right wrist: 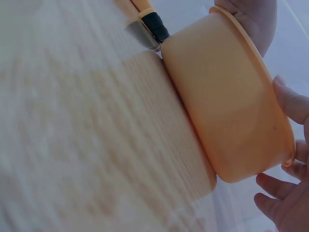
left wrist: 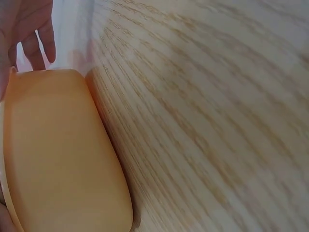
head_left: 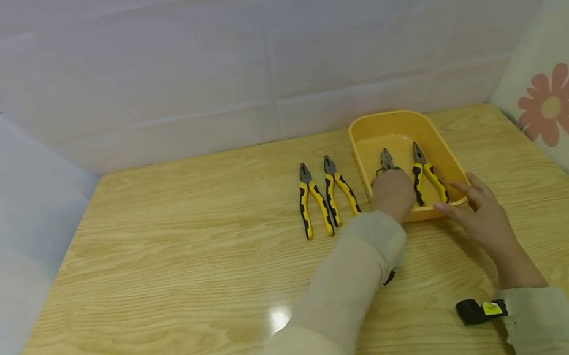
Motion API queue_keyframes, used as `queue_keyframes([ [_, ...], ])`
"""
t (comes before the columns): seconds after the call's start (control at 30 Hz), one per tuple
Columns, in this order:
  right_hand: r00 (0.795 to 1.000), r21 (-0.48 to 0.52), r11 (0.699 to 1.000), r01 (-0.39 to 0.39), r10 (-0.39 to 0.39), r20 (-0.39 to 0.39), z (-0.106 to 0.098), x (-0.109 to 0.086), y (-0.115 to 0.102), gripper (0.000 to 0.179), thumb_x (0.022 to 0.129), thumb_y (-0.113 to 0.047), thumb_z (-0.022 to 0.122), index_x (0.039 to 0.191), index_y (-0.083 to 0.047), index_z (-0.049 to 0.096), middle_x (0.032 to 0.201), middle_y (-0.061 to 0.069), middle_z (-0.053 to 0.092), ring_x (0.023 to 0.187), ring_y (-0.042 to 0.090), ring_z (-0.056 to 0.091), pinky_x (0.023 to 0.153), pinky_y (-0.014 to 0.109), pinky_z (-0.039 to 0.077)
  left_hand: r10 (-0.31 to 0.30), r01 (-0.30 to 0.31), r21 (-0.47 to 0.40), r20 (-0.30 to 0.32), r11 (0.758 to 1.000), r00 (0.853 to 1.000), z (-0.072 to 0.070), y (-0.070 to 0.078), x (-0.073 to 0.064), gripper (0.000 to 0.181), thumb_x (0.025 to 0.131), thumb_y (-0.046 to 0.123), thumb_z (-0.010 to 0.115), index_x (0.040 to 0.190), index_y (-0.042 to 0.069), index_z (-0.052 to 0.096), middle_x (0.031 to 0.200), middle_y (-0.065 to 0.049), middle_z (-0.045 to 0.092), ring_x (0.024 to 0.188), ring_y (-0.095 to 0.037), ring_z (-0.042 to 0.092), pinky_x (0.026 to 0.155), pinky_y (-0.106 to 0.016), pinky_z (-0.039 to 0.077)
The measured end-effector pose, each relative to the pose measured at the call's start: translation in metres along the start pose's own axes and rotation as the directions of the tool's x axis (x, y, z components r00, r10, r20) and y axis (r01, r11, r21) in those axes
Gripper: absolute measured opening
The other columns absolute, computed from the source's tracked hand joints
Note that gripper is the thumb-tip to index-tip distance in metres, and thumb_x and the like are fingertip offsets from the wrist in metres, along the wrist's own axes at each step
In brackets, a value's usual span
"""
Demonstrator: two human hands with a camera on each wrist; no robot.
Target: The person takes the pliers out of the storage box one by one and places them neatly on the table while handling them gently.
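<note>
A rectangular yellow-orange plastic tray with rounded corners [head_left: 391, 126] was seen on the pale wood-grain desk [head_left: 187, 230], toward its far right. Inside the tray, a pair of dark-headed pliers [head_left: 386, 159] was held by the left hand [head_left: 394, 194], by which its handles were mostly covered; the head was left showing, pointed away. Beside it, to the right, pliers with yellow-and-black handles [head_left: 418, 172] were laid untouched, handles parted. The tray's near right corner was touched by the right hand [head_left: 484, 220], its thumb set against the near rim and its fingers spread loosely around the corner. Just left of the tray, two more yellow-and-black-handled pliers [head_left: 306, 175] were laid side by side on the desk, handles parted and heads pointed away.
</note>
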State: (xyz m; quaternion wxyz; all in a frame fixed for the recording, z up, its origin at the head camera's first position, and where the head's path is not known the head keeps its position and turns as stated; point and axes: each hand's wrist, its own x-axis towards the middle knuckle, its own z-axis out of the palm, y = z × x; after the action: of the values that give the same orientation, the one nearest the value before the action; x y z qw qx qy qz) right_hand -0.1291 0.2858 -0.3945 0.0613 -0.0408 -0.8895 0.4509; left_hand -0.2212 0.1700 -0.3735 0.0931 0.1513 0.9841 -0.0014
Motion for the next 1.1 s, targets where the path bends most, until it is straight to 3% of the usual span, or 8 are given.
queue_keyframes([
  [0.27, 1.000, -0.006, 1.000, -0.008, 0.008, 0.002, 0.001, -0.001, 0.001, 0.069, 0.084, -0.033, 0.055, 0.132, 0.006, 0.025, 0.142, 0.014, -0.004, 0.123, 0.043, 0.009, 0.093, 0.055, 0.017, -0.015, -0.001, 0.162, 0.101, 0.987, 0.995, 0.001, 0.005, 0.006, 0.022, 0.091, 0.036, 0.039, 0.092, 0.032, 0.060, 0.081, 0.015, 0.057, 0.058, -0.003, 0.049, 0.046, -0.022, 0.035],
  [0.43, 1.000, -0.007, 1.000, -0.014, 0.014, 0.000, 0.002, 0.000, 0.000, 0.069, 0.084, -0.034, 0.054, 0.132, 0.006, 0.025, 0.142, 0.013, -0.004, 0.123, 0.042, 0.009, 0.093, 0.054, 0.017, -0.012, -0.024, 0.225, 0.158, 0.974, 0.987, 0.004, 0.007, 0.015, 0.024, 0.091, 0.038, 0.037, 0.108, 0.035, 0.054, 0.100, 0.018, 0.053, 0.074, -0.003, 0.051, 0.064, -0.023, 0.038],
  [0.53, 1.000, -0.015, 1.000, -0.026, 0.025, -0.007, 0.003, 0.000, -0.001, 0.069, 0.084, -0.035, 0.054, 0.132, 0.005, 0.027, 0.143, 0.011, -0.004, 0.123, 0.041, 0.011, 0.094, 0.053, 0.018, -0.034, -0.001, 0.216, 0.157, 0.976, 0.987, 0.006, 0.007, 0.019, 0.024, 0.089, 0.040, 0.040, 0.109, 0.036, 0.053, 0.101, 0.017, 0.054, 0.079, -0.005, 0.052, 0.072, -0.026, 0.038],
  [0.7, 1.000, -0.017, 1.000, -0.025, 0.025, -0.015, 0.003, 0.000, 0.001, 0.069, 0.083, -0.036, 0.055, 0.132, 0.005, 0.027, 0.143, 0.011, -0.003, 0.123, 0.042, 0.012, 0.093, 0.054, 0.019, -0.030, -0.006, 0.231, 0.152, 0.973, 0.988, 0.004, 0.007, 0.017, 0.023, 0.090, 0.040, 0.037, 0.100, 0.035, 0.058, 0.090, 0.016, 0.057, 0.068, -0.004, 0.051, 0.066, -0.025, 0.034],
  [0.8, 0.999, -0.024, 0.999, -0.034, 0.033, -0.016, 0.003, 0.002, 0.005, 0.071, 0.082, -0.039, 0.055, 0.133, 0.002, 0.027, 0.143, 0.008, -0.004, 0.123, 0.041, 0.012, 0.094, 0.053, 0.019, -0.031, 0.009, 0.217, 0.095, 0.976, 0.995, 0.002, 0.006, 0.013, 0.023, 0.090, 0.039, 0.038, 0.094, 0.034, 0.061, 0.082, 0.014, 0.058, 0.063, -0.005, 0.050, 0.065, -0.026, 0.033],
  [0.93, 0.999, -0.042, 0.998, -0.049, 0.049, -0.013, 0.002, 0.005, 0.010, 0.073, 0.081, -0.043, 0.055, 0.134, -0.001, 0.027, 0.144, 0.005, -0.005, 0.124, 0.038, 0.012, 0.094, 0.051, 0.020, -0.035, 0.027, 0.178, 0.045, 0.984, 0.998, -0.001, 0.004, 0.009, 0.025, 0.090, 0.037, 0.039, 0.096, 0.030, 0.062, 0.083, 0.012, 0.059, 0.066, -0.006, 0.051, 0.070, -0.026, 0.035],
  [1.1, 0.999, -0.040, 0.998, -0.042, 0.042, -0.010, 0.001, 0.003, 0.006, 0.072, 0.082, -0.041, 0.055, 0.133, 0.002, 0.027, 0.143, 0.008, -0.004, 0.123, 0.041, 0.013, 0.093, 0.053, 0.020, -0.037, 0.030, 0.123, 0.058, 0.992, 0.998, -0.003, 0.002, 0.008, 0.023, 0.089, 0.035, 0.041, 0.093, 0.029, 0.063, 0.086, 0.013, 0.059, 0.075, -0.004, 0.053, 0.071, -0.022, 0.040],
])
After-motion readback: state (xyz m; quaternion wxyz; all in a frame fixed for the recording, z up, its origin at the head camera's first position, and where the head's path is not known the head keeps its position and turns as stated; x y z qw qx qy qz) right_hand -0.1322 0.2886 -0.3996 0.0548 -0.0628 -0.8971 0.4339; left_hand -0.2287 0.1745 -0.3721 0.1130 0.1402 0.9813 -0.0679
